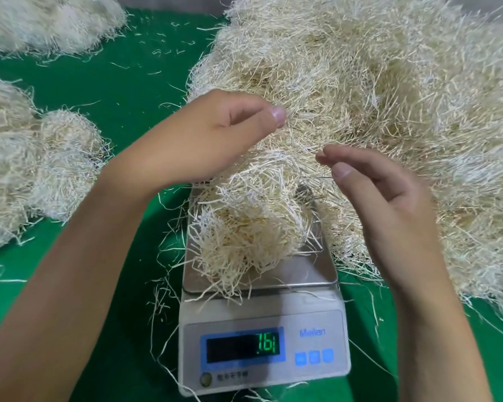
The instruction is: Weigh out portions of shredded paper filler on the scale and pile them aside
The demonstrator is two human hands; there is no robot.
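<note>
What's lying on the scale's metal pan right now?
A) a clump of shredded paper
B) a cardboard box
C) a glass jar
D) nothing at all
A: a loose clump of shredded paper sits on the pan of the scale, with strands hanging over the pan's edges and the display lit.

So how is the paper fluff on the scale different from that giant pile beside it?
The clump is small; the heap is huge. The clump sits on the scale; the heap lies on the green table. Both are pale shredded paper.
</note>
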